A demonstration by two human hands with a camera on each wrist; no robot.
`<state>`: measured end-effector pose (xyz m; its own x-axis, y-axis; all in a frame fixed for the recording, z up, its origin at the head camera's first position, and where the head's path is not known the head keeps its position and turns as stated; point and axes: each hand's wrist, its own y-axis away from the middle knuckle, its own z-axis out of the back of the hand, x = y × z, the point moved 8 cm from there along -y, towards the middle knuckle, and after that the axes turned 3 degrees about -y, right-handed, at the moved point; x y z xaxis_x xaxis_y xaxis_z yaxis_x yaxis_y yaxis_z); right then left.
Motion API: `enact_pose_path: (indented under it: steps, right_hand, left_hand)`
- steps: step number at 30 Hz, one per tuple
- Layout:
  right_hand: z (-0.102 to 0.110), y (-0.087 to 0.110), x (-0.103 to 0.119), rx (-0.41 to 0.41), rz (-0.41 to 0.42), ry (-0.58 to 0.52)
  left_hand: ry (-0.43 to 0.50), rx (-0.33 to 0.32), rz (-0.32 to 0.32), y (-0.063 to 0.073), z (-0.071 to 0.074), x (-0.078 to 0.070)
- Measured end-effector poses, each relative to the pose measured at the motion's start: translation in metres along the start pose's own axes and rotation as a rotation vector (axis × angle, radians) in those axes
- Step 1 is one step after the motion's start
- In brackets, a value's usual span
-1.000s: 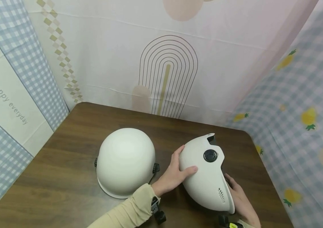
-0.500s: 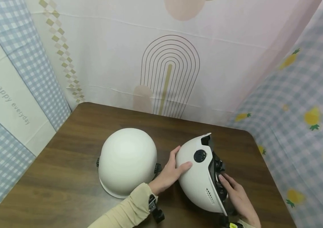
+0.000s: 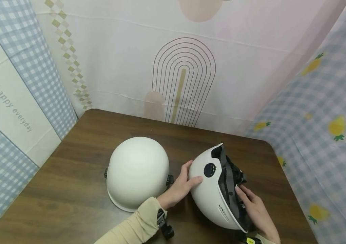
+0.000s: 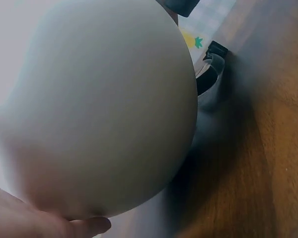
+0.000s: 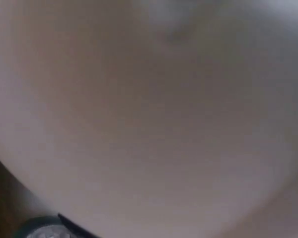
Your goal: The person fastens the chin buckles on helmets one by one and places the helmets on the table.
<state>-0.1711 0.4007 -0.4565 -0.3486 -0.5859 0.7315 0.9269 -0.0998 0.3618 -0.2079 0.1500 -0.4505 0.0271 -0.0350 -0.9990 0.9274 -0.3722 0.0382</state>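
Observation:
On the right of the table, a white helmet point(image 3: 206, 200) lies tilted on its side, with a black round knob and vent slots on its shell. Its black inner lining point(image 3: 231, 189) faces right. My left hand point(image 3: 179, 186) grips the crown, thumb on the near side and fingers over the far side. At the opening, my right hand point(image 3: 256, 210) holds the lining edge between thumb and fingers; some fingers are hidden. The left wrist view has the white shell point(image 4: 114, 109) close up and a black strap with a buckle point(image 4: 217, 48). A blurred pale surface fills the right wrist view.
A second white helmet point(image 3: 137, 173) stands dome up on the left, its black side fittings showing. Both rest on a brown wooden table point(image 3: 54, 203). Patterned cloth point(image 3: 124, 57) hangs behind the table and along both sides.
The right helmet has turned so that its opening and black lining show more, and its knob has shifted left. My right hand's thumb has come into view at the lining. The other helmet stays put.

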Motion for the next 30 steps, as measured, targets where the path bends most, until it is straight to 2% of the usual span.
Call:
enact_pose_path:
  steps: [6,13,19,24,30]
  right_hand:
    - [0.001,0.001,0.0,0.007,0.006,-0.043]
    - [0.002,0.002,0.004,0.002,0.021,-0.04]
    - [0.009,0.004,0.007,-0.048,0.054,-0.05]
    - [0.015,0.008,0.006,-0.08,0.06,-0.113]
    - [0.016,0.009,0.007,-0.064,0.052,-0.168]
  left_hand:
    - [0.037,-0.014,0.02,0.0,0.002,0.007]
    - [0.039,-0.032,0.024,0.0,0.002,0.009]
    - [-0.012,-0.045,0.041,-0.002,0.004,0.011]
    - [-0.084,-0.092,0.066,-0.003,0.007,0.016]
    - [-0.072,-0.12,0.052,-0.002,0.01,0.016]
